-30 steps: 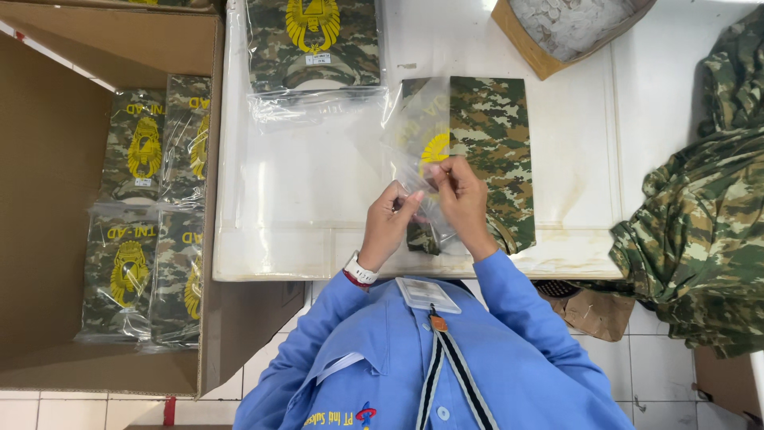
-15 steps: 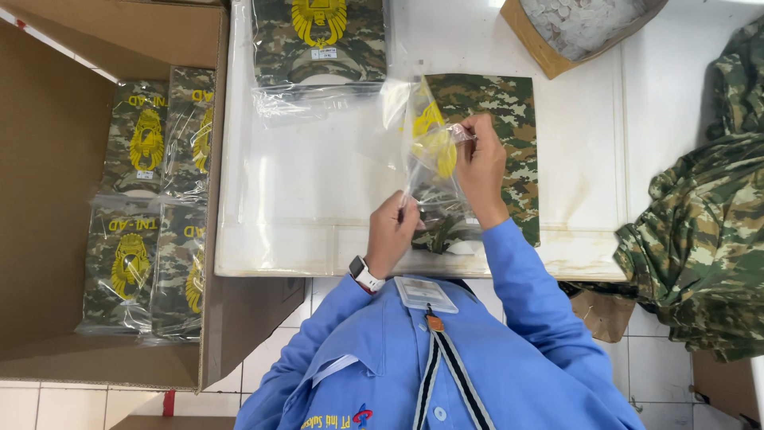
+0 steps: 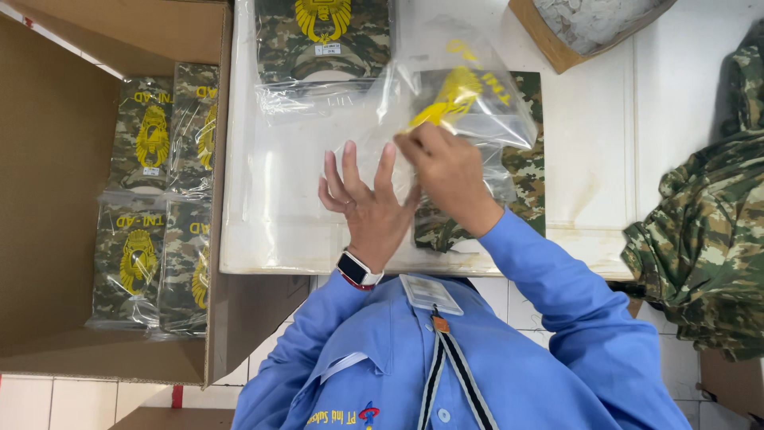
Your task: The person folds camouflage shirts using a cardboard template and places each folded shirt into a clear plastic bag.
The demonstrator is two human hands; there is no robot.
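My right hand (image 3: 450,171) grips a clear plastic bag (image 3: 469,95) with a yellow print, lifted and puffed open above a folded camouflage shirt (image 3: 521,179) lying on the white table (image 3: 589,159). My left hand (image 3: 364,199) is spread flat with fingers apart, touching the bag's lower edge beside the right hand. A white-strapped watch sits on my left wrist. The shirt is partly hidden under the bag and my hands.
A bagged camouflage shirt (image 3: 322,40) lies at the table's far side. An open cardboard box (image 3: 56,175) at left holds several bagged shirts (image 3: 155,199). A heap of loose camouflage garments (image 3: 704,239) lies at right. A small cardboard tray (image 3: 589,24) sits top right.
My right hand lifted the bag up and away from me, and the bag has ballooned open. My left hand went from pinching the bag to an open, spread palm.
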